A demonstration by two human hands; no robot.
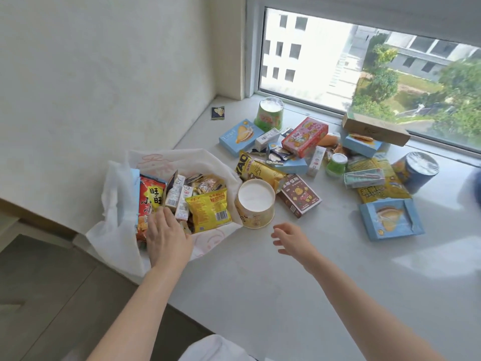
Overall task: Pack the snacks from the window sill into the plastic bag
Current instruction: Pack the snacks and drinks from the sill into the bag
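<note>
A white plastic bag [114,204] lies open on the left end of the window sill [312,269], with a red packet [149,199], a yellow packet [209,211] and small cartons inside. My left hand [168,237] rests flat on the bag's near contents, holding nothing that I can see. My right hand [291,239] hovers open above the sill, just right of a yellow paper tub [256,207] with a white lid that stands against the bag. Loose snacks spread toward the window: a brown box [300,195], a yellow bag [260,171], a red box [304,136].
Farther back stand a green cup [269,113], a light blue box [240,136], a blue tin [416,170] and a cardboard box [374,130] by the window. An opened blue box [391,218] lies at right. The sill drops off to the floor [52,295] at left.
</note>
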